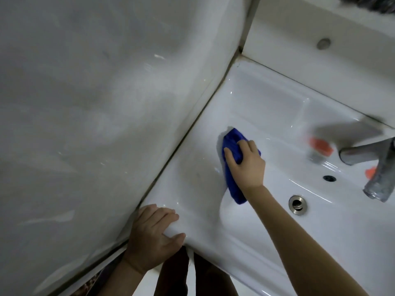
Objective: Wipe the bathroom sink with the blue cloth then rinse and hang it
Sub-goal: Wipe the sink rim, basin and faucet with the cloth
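- Right hand (243, 163) presses a bunched, deep-blue microfibre cloth (233, 167) flat against the white glazed ceramic sink (267, 116). The cloth sits on the left ledge of the sink, at the basin's left rim, its near tail hanging over the slope into the bowl. Grip: fingers curled over the far half of the cloth, clamped on it.
- Left hand (154, 233) grips the near-left corner of the sink, fingers over the top and thumb on the front edge; it holds nothing but the rim, apparently as a brace.
- Judged stage: wiping under way; rinse and hang not yet done.
- Risk 1: the surface shows wet glints. If pressure eases, the loose tail could slide and drag the cloth into the bowl towards the round metal drain (297, 205).
- Risk 2: a sweep to the right heads for the blurred orange-capped item (320, 146) beside the grey metal tap (376, 167); a knock could tip it into the basin.
- Risk 3: the seam where the sink meets the pale glossy wall panel (85, 124) may be missed, since the cloth lies well apart from it.
- Risk 4: the bracing hand could slip on the wet corner.
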`<state>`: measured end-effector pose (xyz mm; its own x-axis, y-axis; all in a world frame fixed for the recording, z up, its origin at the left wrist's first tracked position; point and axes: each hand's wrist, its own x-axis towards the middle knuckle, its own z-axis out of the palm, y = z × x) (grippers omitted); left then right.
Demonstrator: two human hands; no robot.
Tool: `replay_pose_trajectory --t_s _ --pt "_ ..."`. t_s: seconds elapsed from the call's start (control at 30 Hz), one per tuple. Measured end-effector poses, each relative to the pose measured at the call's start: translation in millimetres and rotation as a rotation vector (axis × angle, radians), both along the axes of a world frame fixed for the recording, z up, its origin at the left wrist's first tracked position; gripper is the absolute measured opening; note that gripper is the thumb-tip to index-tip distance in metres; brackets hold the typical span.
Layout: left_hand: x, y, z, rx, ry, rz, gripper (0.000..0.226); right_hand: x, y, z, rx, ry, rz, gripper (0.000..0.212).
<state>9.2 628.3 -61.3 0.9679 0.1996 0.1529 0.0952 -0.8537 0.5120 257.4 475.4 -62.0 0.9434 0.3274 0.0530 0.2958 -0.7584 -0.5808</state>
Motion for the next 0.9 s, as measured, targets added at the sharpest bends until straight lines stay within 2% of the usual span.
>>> replay_pose_trajectory --t_s 0.1,0.17,0.23,0.33,0.43,0.5,0.57,0.63,0.67,0.7,0.83,0.9 --pt "-0.3 0.7 1.6 -0.021 0.024 0.003 0.034 -61.2 -4.6 2.6 -0.028 -0.035 0.332 0.025" --pt "-0.1 0.9 1.7 -0.017 0.024 0.006 0.035 -66.0 -5.2 0.0 -0.047 -0.104 0.476 0.026" --pt "0.4 0.7 -1.3 -0.003 0.002 0.005 0.034 -36.2 3.4 -1.2 -0.062 -0.094 0.383 0.025" --pt "2.3 -0.1 -3.0 0.009 -0.031 0.014 0.033 22.7 20.3 3.7 -0.055 -0.01 0.096 0.025" --pt "2.1 -1.5 0.0 0.017 -0.018 0.021 0.031 21.0 23.8 8.2 -0.038 0.001 0.055 0.025" --pt "2.0 -1.0 2.9 0.006 -0.009 0.02 0.031 -23.6 18.0 7.0 -0.019 -0.045 0.253 0.024" --pt "2.5 -0.9 5.1 -0.002 0.011 0.013 0.034 -74.4 6.7 6.5 -0.027 -0.06 0.6 0.024" --pt "3.0 -0.8 5.1 -0.003 0.026 0.015 0.036 -74.8 3.4 3.1 -0.036 -0.057 0.843 0.027" --pt "2.9 -0.2 4.6 -0.003 0.026 0.018 0.036 -57.7 9.5 0.1 -0.042 -0.088 0.837 0.028" --pt "2.6 0.2 4.2 -0.006 0.024 0.02 0.036 -37.6 19.1 -0.5 -0.045 -0.118 0.738 0.029" --pt "3.8 -1.0 6.0 -0.007 -0.013 0.023 0.033 39.5 62.5 7.5 -0.001 0.059 0.085 0.03" --pt "3.7 -0.8 6.3 -0.019 -0.017 0.019 0.033 20.3 70.2 12.0 0.054 0.096 0.024 0.03"
